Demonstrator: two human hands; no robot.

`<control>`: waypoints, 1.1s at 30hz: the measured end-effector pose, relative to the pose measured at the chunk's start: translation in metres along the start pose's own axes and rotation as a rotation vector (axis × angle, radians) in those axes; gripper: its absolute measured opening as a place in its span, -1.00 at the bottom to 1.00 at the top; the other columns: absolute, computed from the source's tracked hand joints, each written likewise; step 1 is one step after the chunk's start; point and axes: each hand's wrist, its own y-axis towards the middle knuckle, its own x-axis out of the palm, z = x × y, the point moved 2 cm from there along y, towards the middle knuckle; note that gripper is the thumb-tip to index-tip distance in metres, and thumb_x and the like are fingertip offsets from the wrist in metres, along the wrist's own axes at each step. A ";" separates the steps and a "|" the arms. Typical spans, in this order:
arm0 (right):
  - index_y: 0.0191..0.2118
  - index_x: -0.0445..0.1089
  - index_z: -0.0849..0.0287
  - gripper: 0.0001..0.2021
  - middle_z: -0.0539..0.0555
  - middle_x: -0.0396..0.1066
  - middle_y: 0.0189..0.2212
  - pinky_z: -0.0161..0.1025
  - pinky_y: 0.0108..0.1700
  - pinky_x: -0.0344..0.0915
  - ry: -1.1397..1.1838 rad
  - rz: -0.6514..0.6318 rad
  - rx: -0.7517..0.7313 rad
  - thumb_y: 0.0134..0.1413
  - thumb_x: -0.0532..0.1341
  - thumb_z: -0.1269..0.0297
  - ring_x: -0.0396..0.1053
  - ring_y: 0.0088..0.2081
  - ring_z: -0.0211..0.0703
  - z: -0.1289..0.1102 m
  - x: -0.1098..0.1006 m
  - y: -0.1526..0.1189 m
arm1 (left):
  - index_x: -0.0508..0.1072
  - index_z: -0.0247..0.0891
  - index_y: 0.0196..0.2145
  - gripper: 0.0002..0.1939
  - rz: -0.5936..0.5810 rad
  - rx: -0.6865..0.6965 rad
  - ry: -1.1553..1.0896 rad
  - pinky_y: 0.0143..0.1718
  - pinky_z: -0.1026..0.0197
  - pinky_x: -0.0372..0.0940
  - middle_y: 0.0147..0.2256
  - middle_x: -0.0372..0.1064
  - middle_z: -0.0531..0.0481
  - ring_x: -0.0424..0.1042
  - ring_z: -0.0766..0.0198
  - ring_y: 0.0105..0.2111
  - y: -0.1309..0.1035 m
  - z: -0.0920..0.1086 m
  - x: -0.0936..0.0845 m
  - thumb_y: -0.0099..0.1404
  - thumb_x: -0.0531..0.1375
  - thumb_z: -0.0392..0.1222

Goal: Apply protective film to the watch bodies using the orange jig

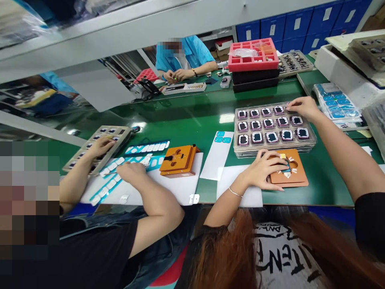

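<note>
Green bench [207, 112] bearing a clear plastic tray [245, 152], its long axis left to right, with square dark-centred parts [272, 137] in three rows; the far right compartment is hidden by the right hand [305, 107] (whether those fingers pinch anything cannot be told). Nearer the wearer lies an orange fixture [300, 179], likewise wider left to right, partly covered by the left hand [263, 170], fingers spread, unclenched, over a teal piece [288, 165], its outline mostly obscured.

From the wearer's head, the one camera faces forward and down over the tabletop's near edge, seeing across the tabletop [180, 116] to blue boxes [297, 28] beyond.
</note>
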 end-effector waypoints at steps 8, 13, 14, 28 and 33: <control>-0.28 0.53 0.07 -0.69 0.01 0.53 -0.36 -0.18 -0.15 0.44 0.590 -0.131 0.065 -0.24 0.50 0.20 0.47 -0.29 -0.17 -0.029 -0.027 -0.126 | 0.47 -0.20 0.04 -0.44 0.002 0.005 0.027 0.16 -0.10 0.08 0.06 0.48 -0.04 0.28 -0.01 0.13 0.002 -0.005 0.007 0.25 0.18 0.22; -0.21 0.59 0.02 -0.71 0.07 0.60 -0.25 -0.08 -0.16 0.51 0.449 -0.298 0.079 -0.07 0.44 0.05 0.53 -0.28 -0.05 -0.016 -0.021 -0.202 | 0.50 -0.20 0.02 -0.45 0.028 0.017 0.003 0.13 -0.11 0.08 0.04 0.49 -0.05 0.27 -0.02 0.07 0.002 -0.004 0.002 0.23 0.22 0.23; -0.18 0.59 0.03 -0.72 0.09 0.59 -0.22 -0.08 -0.21 0.50 0.369 -0.283 0.030 -0.01 0.40 0.03 0.52 -0.31 -0.06 -0.013 -0.019 -0.206 | 0.51 -0.20 0.01 -0.45 0.041 0.018 -0.010 0.13 -0.10 0.08 0.03 0.49 -0.06 0.26 -0.02 0.06 0.001 -0.004 0.001 0.26 0.20 0.24; -0.13 0.53 0.08 -0.78 0.17 0.50 -0.10 -0.03 -0.11 0.50 -0.165 -0.324 -0.618 0.22 0.26 0.10 0.50 -0.09 0.05 -0.016 -0.030 -0.185 | 0.56 -0.13 -0.06 -0.44 0.054 -0.042 0.014 0.08 -0.13 0.02 -0.06 0.53 -0.08 0.25 -0.01 -0.02 -0.001 -0.008 0.001 0.34 0.06 0.34; -0.15 0.53 0.10 -0.82 0.18 0.53 -0.08 0.02 -0.05 0.49 -0.187 -0.247 -0.659 0.22 0.25 0.17 0.52 -0.08 0.07 -0.019 -0.027 -0.189 | 0.57 -0.14 -0.13 -0.49 0.139 -0.047 0.004 0.04 -0.11 0.08 -0.13 0.55 -0.04 0.27 0.03 -0.05 -0.001 -0.005 0.001 0.33 0.10 0.31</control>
